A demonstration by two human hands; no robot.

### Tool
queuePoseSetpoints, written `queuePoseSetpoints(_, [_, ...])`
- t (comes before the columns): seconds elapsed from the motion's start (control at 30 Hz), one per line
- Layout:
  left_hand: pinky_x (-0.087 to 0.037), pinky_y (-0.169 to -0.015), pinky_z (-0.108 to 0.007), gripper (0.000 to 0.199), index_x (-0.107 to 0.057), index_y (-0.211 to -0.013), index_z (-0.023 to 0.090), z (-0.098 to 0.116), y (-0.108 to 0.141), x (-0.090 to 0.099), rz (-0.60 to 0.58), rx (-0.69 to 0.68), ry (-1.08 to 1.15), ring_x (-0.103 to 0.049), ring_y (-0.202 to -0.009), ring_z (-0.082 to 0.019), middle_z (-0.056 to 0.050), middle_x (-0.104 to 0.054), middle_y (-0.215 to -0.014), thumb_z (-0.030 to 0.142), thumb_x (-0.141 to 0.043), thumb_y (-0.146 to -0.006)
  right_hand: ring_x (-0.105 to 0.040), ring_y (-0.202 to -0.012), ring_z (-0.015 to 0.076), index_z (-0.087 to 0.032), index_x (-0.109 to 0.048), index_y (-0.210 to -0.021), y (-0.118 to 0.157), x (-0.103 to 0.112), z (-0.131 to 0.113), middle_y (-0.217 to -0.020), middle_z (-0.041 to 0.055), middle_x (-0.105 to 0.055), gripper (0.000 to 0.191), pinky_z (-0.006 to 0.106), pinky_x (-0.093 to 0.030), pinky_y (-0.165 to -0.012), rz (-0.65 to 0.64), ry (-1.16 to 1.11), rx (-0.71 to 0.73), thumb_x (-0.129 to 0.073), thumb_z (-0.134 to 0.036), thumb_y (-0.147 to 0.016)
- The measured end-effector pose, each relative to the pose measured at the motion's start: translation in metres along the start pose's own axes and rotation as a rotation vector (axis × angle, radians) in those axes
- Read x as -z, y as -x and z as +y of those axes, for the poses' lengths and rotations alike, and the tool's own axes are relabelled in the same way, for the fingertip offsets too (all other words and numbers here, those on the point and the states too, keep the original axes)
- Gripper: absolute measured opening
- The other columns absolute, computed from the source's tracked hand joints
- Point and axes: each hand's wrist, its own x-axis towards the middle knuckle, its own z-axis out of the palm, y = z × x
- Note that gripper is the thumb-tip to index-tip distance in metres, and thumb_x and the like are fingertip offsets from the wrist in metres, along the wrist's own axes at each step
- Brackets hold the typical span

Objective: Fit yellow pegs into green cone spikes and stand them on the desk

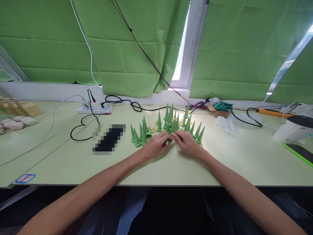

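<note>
Sticker [25,178] with illegible red mark; left hand [157,145] around green cone [167,142], right hand [188,142] close beside, grip unclear.

One left hand [156,146], one right hand [190,143]. Green cones [137,141]: twenty-odd, overlapping, exact count unclear. Small yellow pieces [154,130]: several, too small to count. One power strip [81,110], one lidded cup [290,132], one cardboard box [219,113], one green-edged device [300,154], one blurred black object [109,140], one blue-bordered sticker [25,178].

Bare left hand [156,145], bare right hand [188,143], uncovered left forearm [97,181] toward eight o'clock with small spot [129,166], uncovered right forearm [234,176] toward four, dark clothing [171,213] at six
</note>
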Motion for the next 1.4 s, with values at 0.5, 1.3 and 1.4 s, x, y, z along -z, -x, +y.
queuePoseSetpoints(0.5, [-0.047, -0.058, -0.023, 0.011, -0.059, -0.094, 0.018, 0.005, -0.003, 0.002, -0.01, 0.097, 0.123, -0.056, -0.067, -0.011, -0.002, -0.06, -0.08, 0.021, -0.049, -0.096, -0.029, -0.05, 0.0105, -0.021, -0.029, -0.063, -0.001, -0.001, 0.004, -0.053, -0.0041, -0.034, 0.041, 0.029, -0.022, -0.054, -0.008, 0.053, -0.016, -0.036, -0.034, -0.101])
queuePoseSetpoints(1.3, [-0.039, -0.05, -0.021, 0.035, -0.05, -0.12, 0.021, 0.008, -0.007, 0.004, -0.151, 0.434, 0.353, -0.053, -0.051, -0.009, 0.006, -0.055, -0.067, 0.024, -0.058, -0.087, -0.042, -0.049, 0.0104, -0.019, -0.06, -0.093, 0.002, 0.0, -0.009, -0.056, -0.0053, -0.049, 0.019, 0.025, -0.034, -0.053, 0.035, -0.153, 0.002, -0.058, -0.038, -0.092])
queuePoseSetpoints(1.4, [-0.038, -0.05, -0.02, 0.04, -0.049, -0.122, 0.022, 0.009, -0.008, 0.004, -0.163, 0.425, 0.369, -0.052, -0.052, -0.008, 0.005, -0.056, -0.072, 0.017, -0.057, -0.083, -0.042, -0.05, 0.0105, -0.019, -0.059, -0.091, 0.002, -0.001, -0.007, -0.057, -0.0053, -0.049, 0.017, 0.025, -0.034, -0.053, 0.02, -0.129, 0.015, -0.06, -0.036, -0.09])
